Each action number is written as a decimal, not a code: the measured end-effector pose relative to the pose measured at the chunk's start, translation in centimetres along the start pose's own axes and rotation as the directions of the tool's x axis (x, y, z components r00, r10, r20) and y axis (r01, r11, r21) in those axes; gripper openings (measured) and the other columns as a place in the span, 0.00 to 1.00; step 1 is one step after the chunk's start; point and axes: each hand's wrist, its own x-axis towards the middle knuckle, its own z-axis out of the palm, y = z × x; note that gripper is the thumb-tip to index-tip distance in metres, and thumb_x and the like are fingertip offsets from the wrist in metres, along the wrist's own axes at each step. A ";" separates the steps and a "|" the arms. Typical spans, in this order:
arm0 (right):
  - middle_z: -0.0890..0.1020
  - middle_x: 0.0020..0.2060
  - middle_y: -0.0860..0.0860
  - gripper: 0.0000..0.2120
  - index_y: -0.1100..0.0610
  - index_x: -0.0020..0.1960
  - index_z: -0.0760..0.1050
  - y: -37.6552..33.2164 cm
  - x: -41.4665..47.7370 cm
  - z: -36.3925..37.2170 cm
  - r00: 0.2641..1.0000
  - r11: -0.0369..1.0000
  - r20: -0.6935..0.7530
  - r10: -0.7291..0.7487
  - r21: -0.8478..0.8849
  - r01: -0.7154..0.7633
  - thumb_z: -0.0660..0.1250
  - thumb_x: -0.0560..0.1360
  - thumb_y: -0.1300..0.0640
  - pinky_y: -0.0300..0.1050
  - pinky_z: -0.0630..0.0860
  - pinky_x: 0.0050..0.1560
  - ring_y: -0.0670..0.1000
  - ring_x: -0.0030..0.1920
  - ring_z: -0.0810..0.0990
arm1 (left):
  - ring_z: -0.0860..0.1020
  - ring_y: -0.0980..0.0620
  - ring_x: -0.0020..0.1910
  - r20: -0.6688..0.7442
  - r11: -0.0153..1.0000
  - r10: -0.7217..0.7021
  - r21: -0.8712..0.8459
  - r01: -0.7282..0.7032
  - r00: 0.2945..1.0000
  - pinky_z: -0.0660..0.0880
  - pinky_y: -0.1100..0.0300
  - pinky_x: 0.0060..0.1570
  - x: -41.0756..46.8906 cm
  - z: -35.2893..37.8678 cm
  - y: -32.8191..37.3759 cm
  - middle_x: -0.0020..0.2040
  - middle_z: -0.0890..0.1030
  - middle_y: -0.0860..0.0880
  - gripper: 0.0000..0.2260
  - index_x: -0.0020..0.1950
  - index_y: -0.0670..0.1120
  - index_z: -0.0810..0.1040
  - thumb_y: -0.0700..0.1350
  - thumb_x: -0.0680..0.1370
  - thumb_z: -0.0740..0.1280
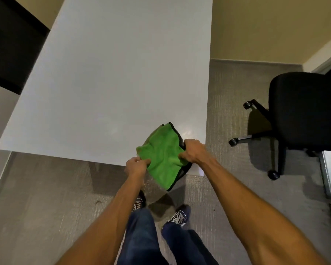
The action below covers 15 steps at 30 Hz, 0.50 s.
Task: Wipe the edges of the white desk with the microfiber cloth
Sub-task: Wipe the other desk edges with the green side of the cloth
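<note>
Forearms (246,207) cut off below; left hand (135,166), right hand (192,153) grip green cloth (163,159), fingers (148,161) curled (tips buried), over desk (103,83) corner.

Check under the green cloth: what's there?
Near edge of the white desk by its right corner, and carpet where the cloth hangs past it. The left hand and right hand pinch it. The desk patch beneath is hidden.
</note>
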 end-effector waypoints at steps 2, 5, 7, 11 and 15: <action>0.79 0.43 0.53 0.10 0.55 0.44 0.73 1.0 -0.4 0.2 1.000 0.994 0.024 0.001 0.113 -0.004 0.74 0.70 0.55 0.48 0.76 0.48 0.56 0.46 0.79 | 0.83 0.41 0.49 0.002 0.999 0.045 -0.007 -0.045 0.999 0.82 0.43 0.53 -0.5 0.1 0.3 0.49 0.84 0.39 0.06 0.43 0.43 0.81 0.35 0.72 0.76; 0.76 0.36 0.51 0.16 0.52 0.35 0.67 2.6 -1.3 -0.7 1.000 0.954 -0.028 -0.001 0.301 0.010 0.75 0.68 0.58 0.47 0.73 0.41 0.54 0.40 0.76 | 0.84 0.41 0.48 -0.001 0.992 0.122 0.034 -0.122 0.993 0.82 0.43 0.53 -1.4 1.0 1.4 0.50 0.84 0.40 0.08 0.48 0.44 0.82 0.36 0.71 0.76; 0.76 0.37 0.51 0.16 0.52 0.36 0.67 3.9 -1.9 -2.3 0.997 0.925 -0.073 -0.001 0.378 0.029 0.75 0.70 0.59 0.47 0.73 0.41 0.54 0.40 0.75 | 0.84 0.41 0.50 0.006 0.985 0.168 0.038 -0.168 0.986 0.82 0.43 0.55 -2.2 1.8 2.7 0.50 0.85 0.41 0.12 0.53 0.42 0.83 0.38 0.71 0.76; 0.81 0.42 0.56 0.10 0.61 0.44 0.75 6.3 -3.1 -7.1 0.988 0.880 -0.151 -0.020 0.466 0.089 0.76 0.73 0.60 0.53 0.80 0.46 0.57 0.44 0.80 | 0.84 0.43 0.50 0.049 0.964 0.266 -0.023 -0.265 0.963 0.82 0.44 0.54 -4.1 3.6 6.2 0.49 0.85 0.44 0.13 0.54 0.44 0.83 0.41 0.71 0.77; 0.81 0.40 0.53 0.13 0.53 0.40 0.74 8.6 -3.4 -12.5 0.973 0.837 -0.229 -0.007 0.531 0.131 0.77 0.72 0.63 0.54 0.80 0.48 0.54 0.43 0.80 | 0.85 0.48 0.45 0.077 0.937 0.335 -0.130 -0.324 0.939 0.84 0.48 0.50 -6.0 6.4 10.1 0.45 0.86 0.47 0.11 0.53 0.43 0.84 0.40 0.71 0.78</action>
